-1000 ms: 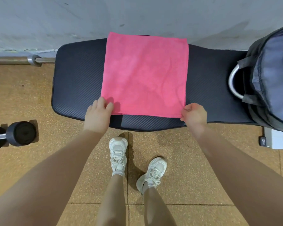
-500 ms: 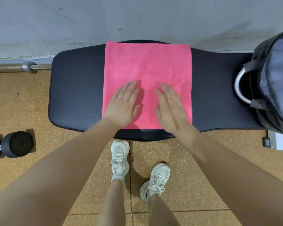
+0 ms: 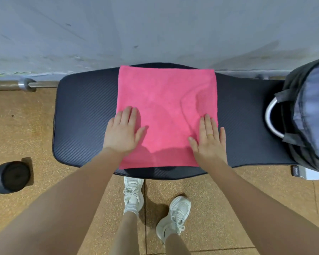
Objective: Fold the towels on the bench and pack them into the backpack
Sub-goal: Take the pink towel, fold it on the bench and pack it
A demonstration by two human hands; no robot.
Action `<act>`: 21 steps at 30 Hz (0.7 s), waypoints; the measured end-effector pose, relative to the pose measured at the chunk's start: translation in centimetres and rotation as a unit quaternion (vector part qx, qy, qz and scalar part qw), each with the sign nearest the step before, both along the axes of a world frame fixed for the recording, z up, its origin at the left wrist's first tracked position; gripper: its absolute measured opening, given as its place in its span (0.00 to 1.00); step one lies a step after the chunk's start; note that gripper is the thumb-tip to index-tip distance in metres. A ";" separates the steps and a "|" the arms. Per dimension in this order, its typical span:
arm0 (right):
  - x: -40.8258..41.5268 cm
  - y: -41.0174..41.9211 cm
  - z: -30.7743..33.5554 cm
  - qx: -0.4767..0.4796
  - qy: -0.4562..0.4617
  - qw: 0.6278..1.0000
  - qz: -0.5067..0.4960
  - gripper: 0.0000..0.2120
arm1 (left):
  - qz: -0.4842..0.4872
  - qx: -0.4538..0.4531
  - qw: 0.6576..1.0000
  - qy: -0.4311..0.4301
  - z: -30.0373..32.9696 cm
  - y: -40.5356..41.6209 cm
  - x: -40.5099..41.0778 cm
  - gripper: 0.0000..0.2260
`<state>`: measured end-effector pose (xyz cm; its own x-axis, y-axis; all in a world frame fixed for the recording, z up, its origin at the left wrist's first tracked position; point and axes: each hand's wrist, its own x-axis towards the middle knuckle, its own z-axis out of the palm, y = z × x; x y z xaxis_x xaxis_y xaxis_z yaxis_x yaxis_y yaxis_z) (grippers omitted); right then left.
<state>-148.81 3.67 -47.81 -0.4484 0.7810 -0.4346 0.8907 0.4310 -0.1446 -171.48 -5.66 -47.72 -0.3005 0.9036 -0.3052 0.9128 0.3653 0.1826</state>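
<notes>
The pink towel (image 3: 166,115) lies spread flat across the middle of the dark padded bench (image 3: 85,122), its far edge at the bench's wall side and its near edge just short of the bench's front rim. The left hand (image 3: 122,134) rests palm-down on the towel's left edge with fingers straight and together, and the right hand (image 3: 209,139) rests palm-down on the towel's right edge with fingers likewise extended, neither gripping the fabric. The backpack (image 3: 309,115) stands at the bench's right end, apparently open, though only part of it shows.
</notes>
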 end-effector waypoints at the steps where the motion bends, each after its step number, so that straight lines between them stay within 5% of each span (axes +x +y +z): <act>1: -1.1 0.8 0.6 -0.004 0.029 0.999 0.016 0.39 | -0.015 0.021 1.000 0.011 0.1 1.2 -0.7 0.27; 7: -11.2 4.8 0.6 0.024 0.136 0.983 0.117 0.30 | -0.164 0.028 0.986 0.006 -1.0 9.3 -3.3 0.32; 14: -9.7 9.6 -3.8 0.051 0.090 0.979 0.173 0.32 | -0.018 0.049 0.998 -0.033 -4.3 8.2 -7.1 0.34; 21: -5.6 11.0 -3.3 0.078 0.022 0.996 0.019 0.35 | -0.005 0.001 1.000 0.011 -3.6 8.3 -6.6 0.34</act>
